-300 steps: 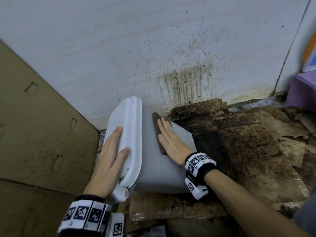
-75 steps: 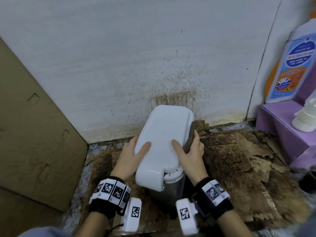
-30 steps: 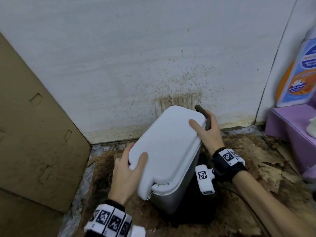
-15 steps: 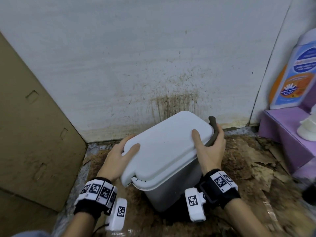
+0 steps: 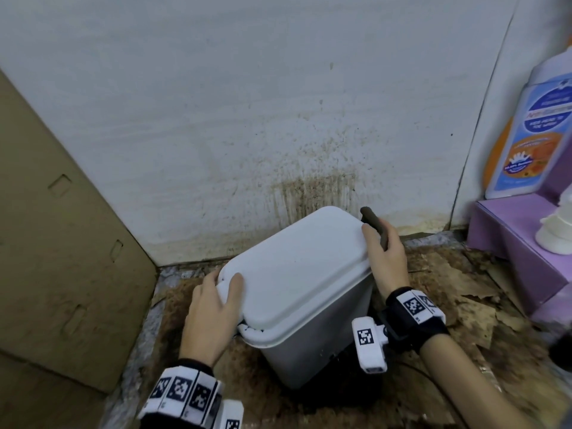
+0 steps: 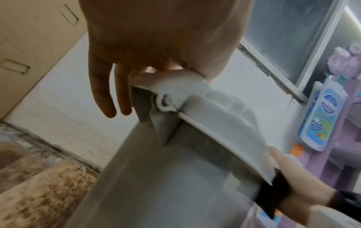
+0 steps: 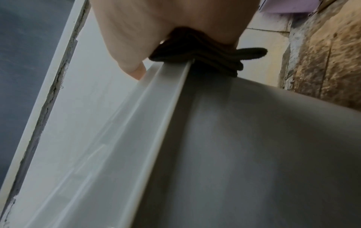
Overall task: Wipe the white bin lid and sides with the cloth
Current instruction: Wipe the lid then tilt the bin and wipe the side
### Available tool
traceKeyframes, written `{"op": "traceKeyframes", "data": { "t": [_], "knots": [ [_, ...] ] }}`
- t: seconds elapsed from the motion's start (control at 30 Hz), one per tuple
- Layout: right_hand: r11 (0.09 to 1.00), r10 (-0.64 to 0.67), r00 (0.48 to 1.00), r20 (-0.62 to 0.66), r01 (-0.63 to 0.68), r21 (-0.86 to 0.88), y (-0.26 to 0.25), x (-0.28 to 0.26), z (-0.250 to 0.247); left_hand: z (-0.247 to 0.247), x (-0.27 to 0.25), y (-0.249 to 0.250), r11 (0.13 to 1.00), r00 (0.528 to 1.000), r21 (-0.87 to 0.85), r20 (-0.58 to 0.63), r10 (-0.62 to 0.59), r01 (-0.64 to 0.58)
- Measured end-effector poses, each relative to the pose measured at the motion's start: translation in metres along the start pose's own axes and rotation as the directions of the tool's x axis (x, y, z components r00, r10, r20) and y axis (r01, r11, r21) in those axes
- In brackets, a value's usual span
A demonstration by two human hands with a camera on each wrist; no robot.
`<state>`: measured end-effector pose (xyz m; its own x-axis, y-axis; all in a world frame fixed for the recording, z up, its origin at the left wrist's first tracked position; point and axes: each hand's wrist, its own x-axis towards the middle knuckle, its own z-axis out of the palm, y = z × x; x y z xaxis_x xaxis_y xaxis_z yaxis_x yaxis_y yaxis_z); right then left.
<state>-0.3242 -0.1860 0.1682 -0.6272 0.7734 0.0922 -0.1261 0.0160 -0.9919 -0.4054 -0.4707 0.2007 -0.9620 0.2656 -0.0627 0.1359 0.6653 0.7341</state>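
Observation:
The bin stands tilted by the stained wall, with a white lid [image 5: 297,267] over a grey body [image 5: 318,345]. My left hand [image 5: 224,280] grips the lid's left corner near the hinge [image 6: 166,103], thumb on top and fingers down the side. My right hand [image 5: 380,243] holds a dark folded cloth [image 5: 373,222] against the lid's far right edge, with its thumb on the lid top. In the right wrist view the cloth [image 7: 205,58] is pressed between palm and lid rim [image 7: 117,138]. In the left wrist view the cloth [image 6: 277,189] shows under the lid's edge.
A cardboard sheet [image 5: 62,243] leans at the left. The wall [image 5: 309,187] behind the bin is spattered brown. On the right, a purple box [image 5: 510,243] carries a detergent bottle [image 5: 526,134] and a white object [image 5: 557,233]. Torn, stained cardboard [image 5: 464,289] covers the floor.
Over the last second the bin has turned a little clockwise. My left hand moved from the lid's front to its left corner, while my right hand stayed with the cloth at the far right edge.

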Motion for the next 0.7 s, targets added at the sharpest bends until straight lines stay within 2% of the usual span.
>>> {"op": "traceKeyframes", "data": {
  "t": [0.17, 0.3, 0.57, 0.7],
  "knots": [
    [0.994, 0.101, 0.98, 0.171, -0.094, -0.05, -0.013, 0.021, -0.012, 0.013, -0.024, 0.005, 0.991, 0.993, -0.058, -0.024, -0.12, 0.118],
    [0.985, 0.152, 0.956, 0.25, -0.127, -0.114, -0.017, 0.028, -0.016, 0.014, -0.022, 0.0, 0.985, 0.99, -0.104, -0.016, -0.139, 0.137],
    [0.998, 0.049, 0.967, 0.251, -0.04, -0.039, -0.02, 0.014, -0.015, 0.012, -0.018, -0.002, 0.993, 0.993, -0.042, -0.035, -0.11, 0.109],
    [1.0, 0.002, 0.984, 0.177, -0.003, 0.004, -0.02, 0.004, -0.015, 0.009, -0.012, -0.004, 0.998, 0.997, -0.023, -0.039, -0.065, 0.064]
  ]
}}
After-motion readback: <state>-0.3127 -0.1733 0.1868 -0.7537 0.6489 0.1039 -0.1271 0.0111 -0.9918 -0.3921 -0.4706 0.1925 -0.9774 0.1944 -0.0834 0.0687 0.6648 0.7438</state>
